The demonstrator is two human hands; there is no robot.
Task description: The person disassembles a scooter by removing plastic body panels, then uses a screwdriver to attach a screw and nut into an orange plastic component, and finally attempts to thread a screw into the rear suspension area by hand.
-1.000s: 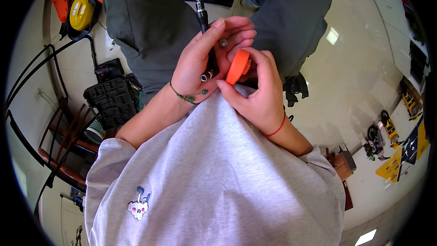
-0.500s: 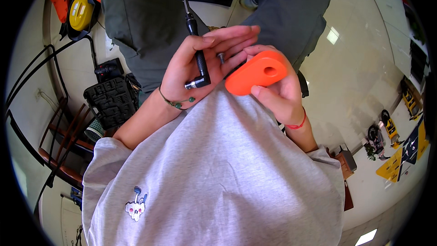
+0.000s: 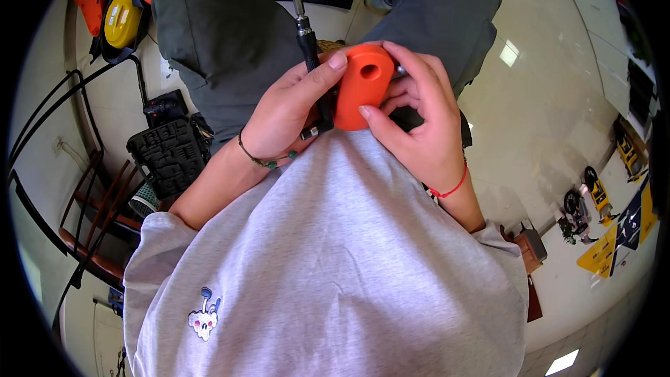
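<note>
In front of my lap, both hands meet around an orange oblong piece (image 3: 354, 99) with rounded ends and a hole near its far end. My left hand (image 3: 286, 108) is closed around a black bent-handled screwdriver (image 3: 307, 43), whose metal tip points away from me. Its thumb presses the orange piece's left edge. From the other side, my right hand (image 3: 427, 108) grips the orange piece, thumb on its near right edge. A small metal screw end (image 3: 400, 70) shows by the right index finger. The left fingers are mostly hidden behind the tool and the piece.
To the left lie an open black tool case (image 3: 167, 157) and a black device (image 3: 165, 106). Beyond them stands a yellow-and-black object (image 3: 122, 19) beside an orange part (image 3: 85, 3). Toy-like wheeled models (image 3: 597, 192) stand at the far right.
The orange piece has moved left and turned more upright, coming against the left hand. My open left palm has closed around the screwdriver, and the screw lying there now shows near the right fingers.
</note>
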